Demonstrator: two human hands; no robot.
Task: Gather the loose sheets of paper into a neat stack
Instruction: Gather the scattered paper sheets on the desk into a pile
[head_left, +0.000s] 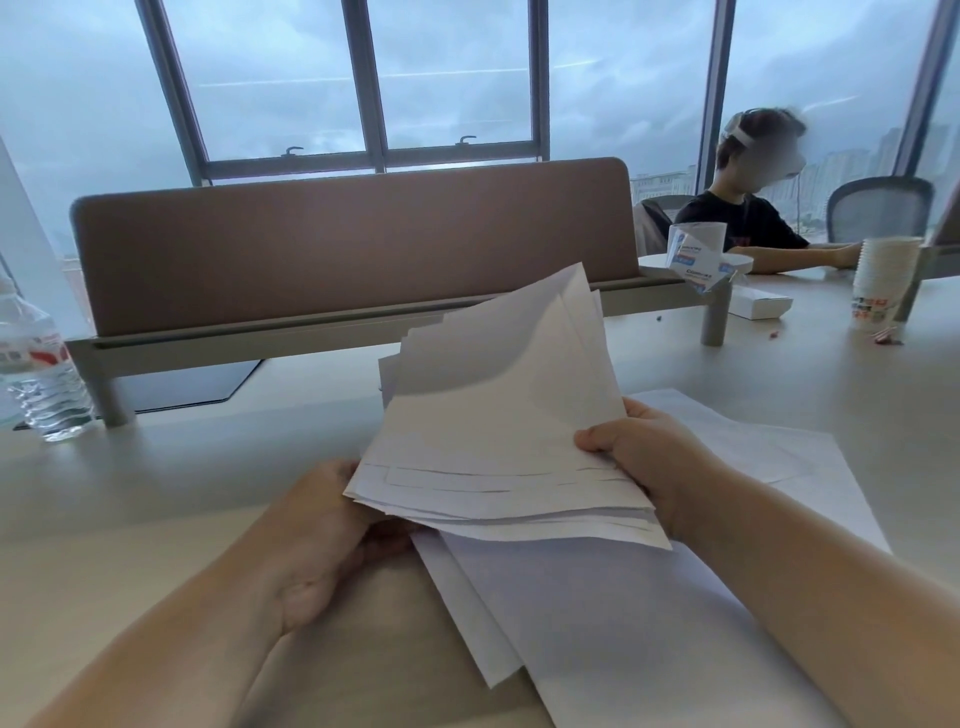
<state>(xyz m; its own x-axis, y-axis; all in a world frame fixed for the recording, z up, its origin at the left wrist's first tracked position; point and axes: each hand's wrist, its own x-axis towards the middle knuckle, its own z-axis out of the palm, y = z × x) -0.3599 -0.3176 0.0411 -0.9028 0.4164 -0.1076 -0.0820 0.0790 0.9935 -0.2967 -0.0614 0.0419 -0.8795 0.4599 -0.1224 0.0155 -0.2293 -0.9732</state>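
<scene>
Roughly halfway, I judge: the right hand (644, 457) is pinching a ragged bundle (498, 431) at its edge, the left hand (322, 530) is curling under the opposite corner, while more sheets (597, 613) are lying loose below the fingers, still needing gathering and squaring

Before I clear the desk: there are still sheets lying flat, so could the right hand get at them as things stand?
Probably not yet. The right hand grips the raised bundle of sheets, so it is occupied. The flat sheets lie directly beneath it with nothing on them, so once the grip is freed the way looks open.
</scene>
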